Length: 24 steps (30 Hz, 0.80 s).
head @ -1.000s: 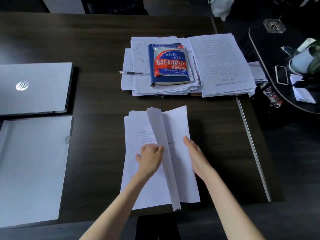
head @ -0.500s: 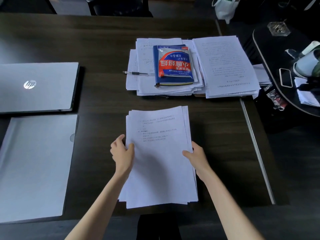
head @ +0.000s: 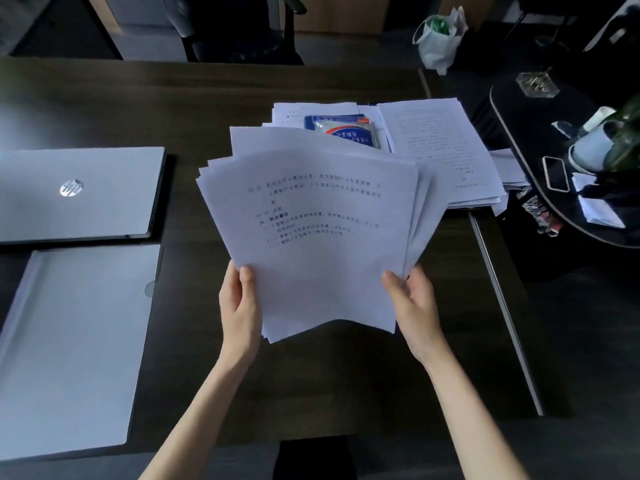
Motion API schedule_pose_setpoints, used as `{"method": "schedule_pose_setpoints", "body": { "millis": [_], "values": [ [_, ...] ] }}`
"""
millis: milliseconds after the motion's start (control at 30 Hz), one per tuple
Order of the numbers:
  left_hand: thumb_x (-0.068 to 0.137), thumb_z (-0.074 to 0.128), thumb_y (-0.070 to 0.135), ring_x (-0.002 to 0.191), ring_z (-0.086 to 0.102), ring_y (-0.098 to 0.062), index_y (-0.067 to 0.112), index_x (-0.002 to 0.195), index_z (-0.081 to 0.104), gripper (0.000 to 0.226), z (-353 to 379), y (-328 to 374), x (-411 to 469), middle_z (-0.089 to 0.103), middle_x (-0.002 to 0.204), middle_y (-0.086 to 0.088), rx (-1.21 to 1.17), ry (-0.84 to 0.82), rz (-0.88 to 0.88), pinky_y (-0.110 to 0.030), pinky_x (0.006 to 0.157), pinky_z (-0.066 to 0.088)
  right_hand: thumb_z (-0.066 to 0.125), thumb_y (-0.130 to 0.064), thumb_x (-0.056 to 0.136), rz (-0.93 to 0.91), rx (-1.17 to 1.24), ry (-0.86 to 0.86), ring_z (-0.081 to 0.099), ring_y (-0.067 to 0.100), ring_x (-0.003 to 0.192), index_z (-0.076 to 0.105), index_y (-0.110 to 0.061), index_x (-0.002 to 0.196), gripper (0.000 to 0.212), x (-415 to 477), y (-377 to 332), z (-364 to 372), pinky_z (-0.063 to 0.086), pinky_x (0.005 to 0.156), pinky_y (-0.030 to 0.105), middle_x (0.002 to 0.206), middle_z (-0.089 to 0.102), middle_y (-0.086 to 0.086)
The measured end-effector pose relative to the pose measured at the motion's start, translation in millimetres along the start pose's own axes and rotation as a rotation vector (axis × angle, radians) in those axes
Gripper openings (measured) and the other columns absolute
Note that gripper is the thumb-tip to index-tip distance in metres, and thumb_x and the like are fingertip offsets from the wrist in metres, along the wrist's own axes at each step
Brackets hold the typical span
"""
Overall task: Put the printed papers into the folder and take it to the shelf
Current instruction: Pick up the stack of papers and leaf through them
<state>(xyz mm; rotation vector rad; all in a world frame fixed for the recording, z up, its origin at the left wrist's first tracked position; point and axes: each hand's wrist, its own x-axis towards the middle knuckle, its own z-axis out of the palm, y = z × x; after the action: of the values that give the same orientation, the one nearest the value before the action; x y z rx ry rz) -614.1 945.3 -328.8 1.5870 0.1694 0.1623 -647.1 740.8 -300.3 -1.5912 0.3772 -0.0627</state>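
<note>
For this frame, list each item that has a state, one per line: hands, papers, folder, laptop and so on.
Left hand: gripping the papers' left edge.
Right hand: gripping the right edge.
Printed papers: lifted off the desk, fanned, uneven.
Folder: flat on the desk, no papers in it yet.
Laptop: closed.
Phone: screen dark.

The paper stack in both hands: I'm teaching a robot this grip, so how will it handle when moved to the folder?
The paper stack is probably floppy: its bottom edge already bows between the left hand and right hand. Sheets are fanned at the top, so they may slip apart. It likely needs squaring first.
</note>
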Motion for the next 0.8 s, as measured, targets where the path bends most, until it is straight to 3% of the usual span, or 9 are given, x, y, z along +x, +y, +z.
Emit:
{"method": "schedule_pose_setpoints", "body": {
  "millis": [67,133,333,567,700,800],
  "values": [
    [0.097,0.03,0.021,0.079,0.054,0.011,0.015,0.106,0.05,0.023,2.7,3.0,-8.1,0.062,0.089,0.025,-0.026,0.023,0.071,-0.008,0.071,0.045,0.049,-0.005,0.09,-0.077,0.003,0.017,0.063,0.008,0.088,0.055,-0.018,0.094,0.014,-5.1,-4.6,2.0,0.05,0.081,0.015,0.097,0.062,0.015],
    [0.095,0.03,0.014,0.079,0.051,0.013,0.01,0.107,0.046,0.021,3.9,-1.6,-17.5,0.06,0.089,0.032,-0.021,0.063,0.126,-0.006,0.071,0.042,0.048,-0.003,0.09,-0.094,0.04,0.005,0.062,-0.003,0.093,0.054,-0.027,0.1,0.026,-8.1,-3.1,2.0,0.048,0.085,0.012,0.103,0.063,-0.002],
    [0.087,0.033,0.01,0.064,0.043,0.008,0.027,0.081,0.041,0.02,3.5,-25.6,-39.1,0.054,0.071,0.028,0.002,0.127,0.033,-0.007,0.061,0.036,0.053,-0.007,0.086,0.055,0.11,0.023,0.062,-0.007,0.09,0.056,-0.032,0.101,0.029,-12.9,27.5,-1.3,0.048,0.072,0.01,0.102,0.064,-0.007],
    [0.088,0.032,0.003,0.066,0.046,0.01,0.032,0.084,0.042,0.031,12.4,-24.3,-36.3,0.054,0.074,0.03,0.01,0.18,0.117,-0.005,0.062,0.036,0.058,-0.02,0.079,0.069,0.164,0.034,0.064,-0.003,0.092,0.057,-0.03,0.107,0.03,-10.1,36.2,-5.4,0.05,0.07,0.01,0.095,0.071,-0.019],
    [0.089,0.032,0.011,0.074,0.043,0.006,0.047,0.088,0.046,0.039,13.1,-30.8,-35.8,0.05,0.082,0.019,0.052,0.173,0.082,-0.012,0.07,0.035,0.058,-0.013,0.08,0.097,0.177,0.021,0.064,-0.006,0.088,0.056,-0.03,0.105,0.03,-7.4,42.8,-4.6,0.049,0.067,0.008,0.098,0.066,-0.012],
    [0.091,0.031,0.011,0.077,0.046,0.011,0.053,0.092,0.046,0.045,17.4,-35.1,-37.2,0.053,0.086,0.031,0.047,0.155,0.043,-0.005,0.073,0.036,0.06,-0.022,0.073,0.133,0.154,0.012,0.063,-0.009,0.086,0.055,-0.028,0.105,0.033,-6.6,47.0,-2.7,0.047,0.066,0.005,0.104,0.063,-0.006]
  ]
}}
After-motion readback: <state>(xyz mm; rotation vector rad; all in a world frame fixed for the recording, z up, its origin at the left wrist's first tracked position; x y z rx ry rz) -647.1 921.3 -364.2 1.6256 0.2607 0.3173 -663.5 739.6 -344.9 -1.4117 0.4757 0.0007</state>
